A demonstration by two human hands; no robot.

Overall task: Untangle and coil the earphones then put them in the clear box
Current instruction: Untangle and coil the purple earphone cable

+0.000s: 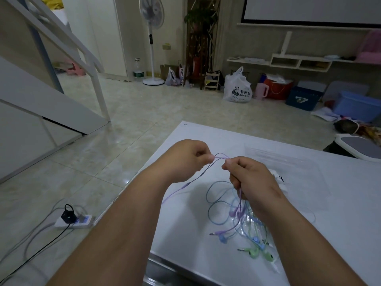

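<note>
Purple earphones (186, 185) are held up mid-frame over the white table (206, 141). The left hand (185, 159) pinches one end of a cable loop. The right hand (251, 178) pinches the other, gripping more strands below. The clear box (288, 155) sits right of it.

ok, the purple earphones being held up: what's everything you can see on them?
The thin lilac earphone cable, rubbery-looking, is lifted above the white table. The left hand and right hand each pinch it, a short loop arching between them. One strand slopes down-left past a slim inline remote toward the table edge. Doubled strands hang below the right hand, ending in lilac earbuds. Its metal jack plug lies on the table beside the tangled blue and green earphones.
</note>
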